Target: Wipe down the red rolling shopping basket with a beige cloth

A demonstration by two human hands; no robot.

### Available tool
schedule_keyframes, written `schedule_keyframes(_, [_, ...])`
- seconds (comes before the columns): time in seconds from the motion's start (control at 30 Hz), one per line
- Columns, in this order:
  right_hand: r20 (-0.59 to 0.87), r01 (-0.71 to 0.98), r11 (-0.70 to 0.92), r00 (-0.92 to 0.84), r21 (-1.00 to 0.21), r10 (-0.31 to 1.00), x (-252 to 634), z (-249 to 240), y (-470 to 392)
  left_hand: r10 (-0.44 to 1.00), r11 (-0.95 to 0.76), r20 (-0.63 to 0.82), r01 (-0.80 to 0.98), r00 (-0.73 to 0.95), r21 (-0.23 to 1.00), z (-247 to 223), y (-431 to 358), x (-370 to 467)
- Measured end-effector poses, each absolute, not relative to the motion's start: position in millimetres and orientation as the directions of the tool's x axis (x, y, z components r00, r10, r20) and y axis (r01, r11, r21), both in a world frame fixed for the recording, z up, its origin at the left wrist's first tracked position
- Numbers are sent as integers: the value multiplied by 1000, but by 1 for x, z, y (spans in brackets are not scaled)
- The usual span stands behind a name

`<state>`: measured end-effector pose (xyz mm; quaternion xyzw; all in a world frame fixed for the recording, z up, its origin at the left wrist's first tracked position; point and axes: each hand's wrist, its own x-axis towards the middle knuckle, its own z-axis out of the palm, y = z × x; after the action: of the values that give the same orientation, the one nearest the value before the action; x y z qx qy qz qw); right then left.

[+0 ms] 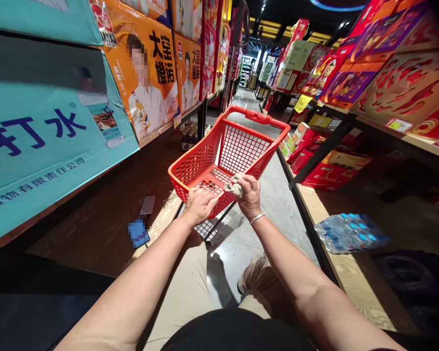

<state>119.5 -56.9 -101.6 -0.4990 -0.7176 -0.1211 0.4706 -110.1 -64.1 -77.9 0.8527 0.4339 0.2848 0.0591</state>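
Note:
A red plastic shopping cart (245, 146) with a lattice basket stands tilted in view in front of me, its basket holding nothing that I can see. My left hand (200, 205) is closed over the near rim of the cart. In my right hand (250, 196) is a crumpled, pale grey-beige cloth (234, 186), pressed against the same rim at its right corner. A thin light bracelet circles my right wrist. The right fingertips are partly hidden by the cloth.
Shelves with turquoise cartons (51, 131) and orange cartons (142, 73) line the left side. Red gift boxes (398, 87) fill the right shelf, above a pack of water bottles (351, 233). A blue item (138, 233) lies low at left. Grey tiled floor (278, 209) runs between.

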Motion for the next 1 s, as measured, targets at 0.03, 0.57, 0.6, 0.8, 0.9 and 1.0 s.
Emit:
schedule_keyframes(0.03, [776, 832, 480, -100, -277, 622, 115, -113, -61, 775, -615, 433, 706, 460, 351, -78, -65, -110])
schedule_keyframes(0.57, [763, 899, 239, 145, -368, 630, 171, -84, -16, 770, -634, 388, 671, 505, 384, -71, -68, -122])
schedule_keyframes(0.6, [756, 907, 250, 106, -341, 645, 169, -73, -16, 770, -634, 391, 670, 504, 385, -71, -68, -122])
schedule_keyframes(0.8, [501, 857, 513, -426, -42, 753, 124, -30, -40, 794, -603, 320, 734, 516, 313, -55, -75, -115])
schedule_keyframes(0.9, [385, 813, 580, -553, 55, 739, 115, -14, -46, 847, -524, 269, 808, 459, 270, -44, -83, -96])
schedule_keyframes(1.0, [296, 802, 591, -587, 86, 754, 129, 2, -39, 892, -446, 205, 861, 404, 245, -44, -86, -78])
